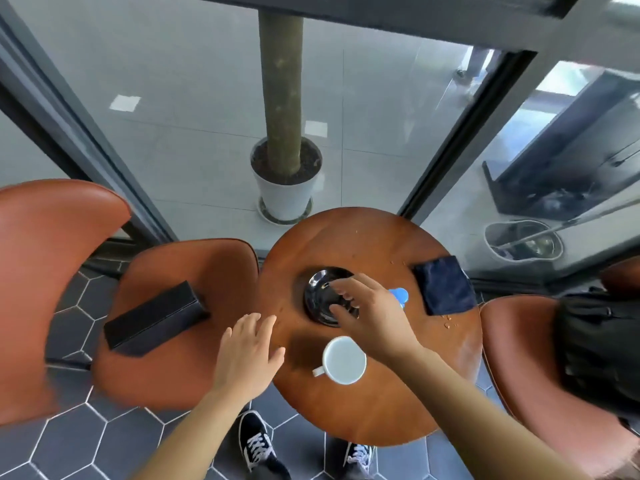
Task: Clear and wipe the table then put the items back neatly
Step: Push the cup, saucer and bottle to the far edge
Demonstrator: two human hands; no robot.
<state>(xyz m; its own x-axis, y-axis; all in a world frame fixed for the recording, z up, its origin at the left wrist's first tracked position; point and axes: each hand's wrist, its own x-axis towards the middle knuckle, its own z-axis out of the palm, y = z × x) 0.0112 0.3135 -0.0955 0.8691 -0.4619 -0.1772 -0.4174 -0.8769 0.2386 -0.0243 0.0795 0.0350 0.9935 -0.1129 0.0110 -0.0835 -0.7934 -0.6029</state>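
A round wooden table (367, 237) holds a black glossy dish (320, 289) at its middle, a white mug (344, 360) nearer me, a folded dark blue cloth (443, 289) at the right and a blue-capped item (399, 294) mostly hidden behind my right hand. My right hand (372, 311) hovers over the dish's right side with fingers spread, touching or nearly touching its rim; I cannot tell if it grips. My left hand (247, 353) is open, fingers apart, over the table's left edge. Crumbs (448, 322) lie near the cloth.
A brown chair (180, 341) at the left carries a long black box (156, 317). Another brown chair (530, 368) at the right holds a black bag (602, 348). A white plant pot (285, 181) stands behind the table by the glass wall. My shoes (258, 445) stand below.
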